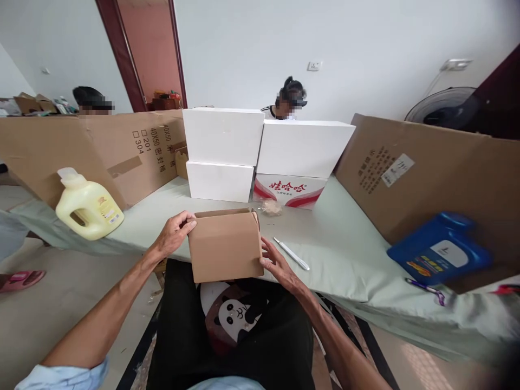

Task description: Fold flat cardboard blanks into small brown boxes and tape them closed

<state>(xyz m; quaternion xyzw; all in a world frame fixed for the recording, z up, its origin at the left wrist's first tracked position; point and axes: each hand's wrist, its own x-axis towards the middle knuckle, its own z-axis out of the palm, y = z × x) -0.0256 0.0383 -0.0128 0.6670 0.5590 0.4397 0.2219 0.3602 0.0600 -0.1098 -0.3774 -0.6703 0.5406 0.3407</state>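
A small brown cardboard box (227, 246) is held at the table's front edge, tilted toward me, with an opening along its top. My left hand (175, 232) grips its upper left corner between thumb and fingers. On the right side, my right hand (278, 264) holds the box's lower edge, thumb in front and fingers along the side. Just right of the box lies a white craft knife (291, 253). Behind the box rests a clear plastic bag with pale contents (270, 207).
White boxes (223, 138) and a red-and-white printed box (290, 190) are stacked ahead. Large cartons (138, 151) stand on both sides. A yellow jug (87, 206) is left; a blue bottle (441, 249) and purple pen (426, 290) are right. Two people (290, 100) sit beyond.
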